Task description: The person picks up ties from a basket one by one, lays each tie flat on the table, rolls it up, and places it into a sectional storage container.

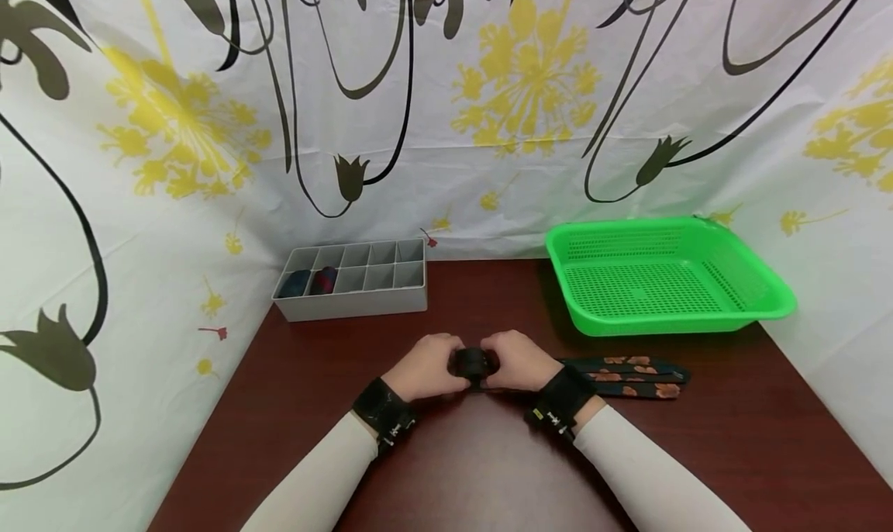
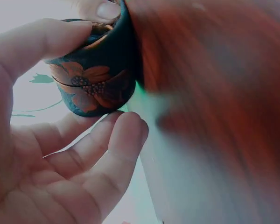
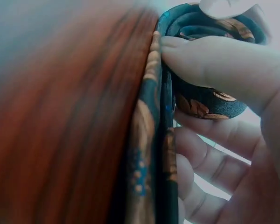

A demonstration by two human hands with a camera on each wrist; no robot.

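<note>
A dark teal necktie with orange flowers is partly wound into a roll at the middle of the table. Its unrolled tail runs off to the right, lying folded in several strips. My left hand grips the roll's left side; in the left wrist view the thumb lies on the top edge of the roll and the fingers curl beneath. From the other side my right hand holds it, and the right wrist view shows the thumb across the coil where the tail leaves it.
A grey divided box stands at the back left, with a dark blue roll and a red-and-dark roll in its compartments. At the back right sits a green plastic basket. Patterned cloth hangs behind the dark wooden table.
</note>
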